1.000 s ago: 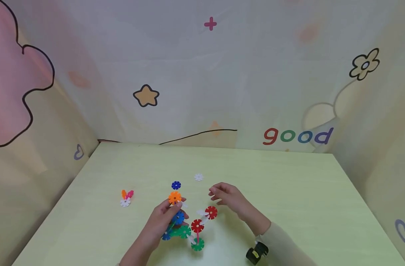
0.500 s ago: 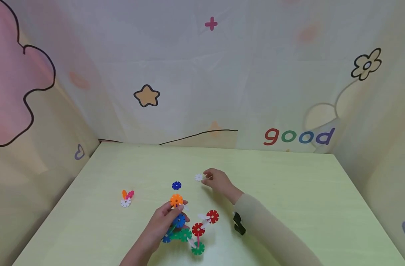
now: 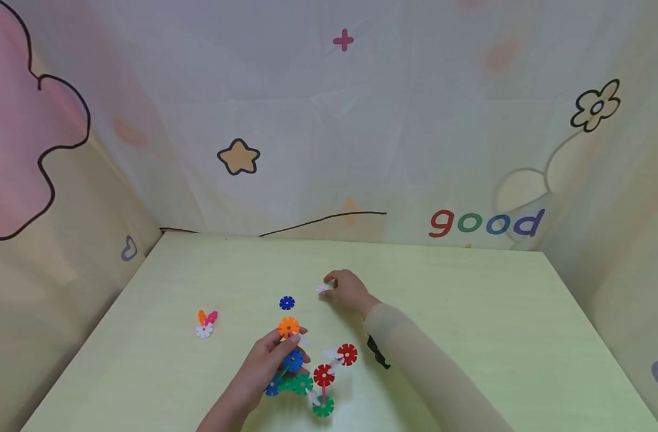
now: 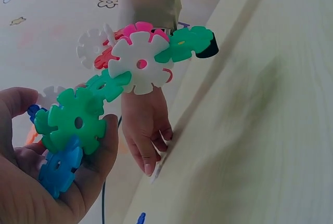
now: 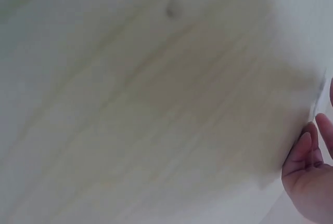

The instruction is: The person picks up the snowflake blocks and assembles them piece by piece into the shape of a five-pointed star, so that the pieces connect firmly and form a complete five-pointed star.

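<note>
My left hand (image 3: 261,366) grips a linked chain of plastic snowflake discs (image 3: 302,384), held above the table near its front. Orange, blue, green, white and red discs show along it, with a pink one edge-on; the fingers hide part of it. In the left wrist view, green and blue discs (image 4: 78,122) sit between thumb and fingers. Farther back, my right hand (image 3: 350,291) pinches a loose white snowflake disc (image 3: 322,289) at the tabletop, thumb and fingers at its edge. The right wrist view shows only part of that hand (image 5: 312,174) at its right edge.
A loose dark blue disc (image 3: 287,303) lies just beyond the left hand. To the left is a small joined cluster of orange, pink and white discs (image 3: 204,330). The pale table (image 3: 469,312) meets a printed cloth backdrop (image 3: 307,120) behind and at both sides.
My right hand has moved forward and left from beside the chain to the white disc, and its fingers have closed on it. The left hand stays nearly in place with the chain.
</note>
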The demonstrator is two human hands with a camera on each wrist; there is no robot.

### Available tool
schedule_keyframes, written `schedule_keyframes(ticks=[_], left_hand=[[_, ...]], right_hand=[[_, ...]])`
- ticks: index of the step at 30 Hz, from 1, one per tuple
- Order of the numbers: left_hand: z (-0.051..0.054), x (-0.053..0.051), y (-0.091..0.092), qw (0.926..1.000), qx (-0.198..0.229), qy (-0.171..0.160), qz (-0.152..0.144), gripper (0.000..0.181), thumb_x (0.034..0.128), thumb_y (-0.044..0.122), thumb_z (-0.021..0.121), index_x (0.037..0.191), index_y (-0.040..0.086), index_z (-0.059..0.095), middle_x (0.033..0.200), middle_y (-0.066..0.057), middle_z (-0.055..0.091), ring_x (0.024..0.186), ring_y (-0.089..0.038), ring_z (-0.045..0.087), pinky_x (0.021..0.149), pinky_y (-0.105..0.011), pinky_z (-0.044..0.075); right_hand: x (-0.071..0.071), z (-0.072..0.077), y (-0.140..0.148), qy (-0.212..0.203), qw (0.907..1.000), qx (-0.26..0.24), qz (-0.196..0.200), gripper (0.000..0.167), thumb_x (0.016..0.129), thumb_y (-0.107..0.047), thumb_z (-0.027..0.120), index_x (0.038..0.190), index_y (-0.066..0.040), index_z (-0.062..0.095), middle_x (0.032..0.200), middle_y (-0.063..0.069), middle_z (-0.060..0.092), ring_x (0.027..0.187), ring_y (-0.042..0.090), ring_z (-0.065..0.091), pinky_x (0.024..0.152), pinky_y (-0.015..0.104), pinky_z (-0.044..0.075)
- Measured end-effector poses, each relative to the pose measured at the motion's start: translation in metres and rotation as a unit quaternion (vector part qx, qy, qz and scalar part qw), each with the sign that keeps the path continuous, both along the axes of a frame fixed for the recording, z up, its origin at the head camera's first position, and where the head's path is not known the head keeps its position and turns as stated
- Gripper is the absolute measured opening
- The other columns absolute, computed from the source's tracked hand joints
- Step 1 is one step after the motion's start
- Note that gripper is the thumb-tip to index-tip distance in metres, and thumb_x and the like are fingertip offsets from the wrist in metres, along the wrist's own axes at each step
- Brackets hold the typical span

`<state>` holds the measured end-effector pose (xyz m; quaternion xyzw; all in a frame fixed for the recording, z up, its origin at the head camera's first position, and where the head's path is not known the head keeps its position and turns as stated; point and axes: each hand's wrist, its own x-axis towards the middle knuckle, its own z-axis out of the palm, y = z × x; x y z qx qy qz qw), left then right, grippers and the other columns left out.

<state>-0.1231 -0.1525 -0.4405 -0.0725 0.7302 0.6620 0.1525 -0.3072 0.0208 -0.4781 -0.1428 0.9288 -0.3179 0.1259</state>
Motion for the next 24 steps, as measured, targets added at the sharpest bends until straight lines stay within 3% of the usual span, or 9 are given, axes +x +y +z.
schedule_keyframes(ticks=[5,9,13,19,24], left_hand=[[-0.002,-0.001,-0.001,1.0,-0.002,-0.008,-0.002,0.05,0.1076,0.037,0.05,0.142,0.002,0.055,0.093,-0.002,0.075,0.079,-0.018,0.076,0.082,-0.029,0.063],[0.001,-0.007,-0.001,0.9999,-0.01,0.005,0.006,0.05,0.1073,0.038,0.051,0.142,0.003,0.056,0.095,-0.004,0.075,0.081,-0.02,0.076,0.083,-0.03,0.063],[0.003,-0.007,0.0,0.9998,-0.015,0.009,0.008,0.049,0.1072,0.039,0.05,0.142,0.004,0.056,0.097,-0.004,0.076,0.082,-0.019,0.075,0.082,-0.029,0.063],[0.008,-0.007,0.001,0.9999,-0.004,0.014,0.002,0.049,0.1065,0.038,0.052,0.142,0.004,0.056,0.096,-0.006,0.075,0.081,-0.018,0.076,0.082,-0.03,0.063],[0.011,-0.006,0.003,0.9998,-0.007,0.015,0.005,0.049,0.1064,0.037,0.052,0.142,0.004,0.056,0.097,-0.006,0.076,0.081,-0.019,0.076,0.081,-0.03,0.063]], right_hand=[[0.004,-0.003,-0.002,0.006,0.9999,0.012,-0.009,0.032,0.093,-0.021,0.075,0.121,-0.006,0.069,0.107,0.014,0.064,0.094,0.024,0.056,0.097,0.043,0.052],[0.003,0.003,-0.005,0.034,0.9992,0.02,0.002,0.029,0.094,-0.017,0.074,0.119,-0.004,0.068,0.108,0.015,0.064,0.094,0.025,0.058,0.098,0.044,0.053],[0.002,0.006,-0.007,0.024,0.999,0.038,-0.002,0.029,0.093,-0.017,0.075,0.114,0.0,0.067,0.108,0.016,0.066,0.095,0.025,0.058,0.1,0.042,0.053],[0.005,0.014,-0.001,0.001,0.9988,0.04,-0.028,0.025,0.087,-0.016,0.083,0.096,0.001,0.067,0.089,0.01,0.065,0.08,0.02,0.052,0.078,0.03,0.05],[0.017,0.016,0.011,0.011,0.9995,0.022,-0.018,0.018,0.09,-0.014,0.078,0.09,0.002,0.069,0.081,0.009,0.063,0.075,0.017,0.051,0.068,0.024,0.043]])
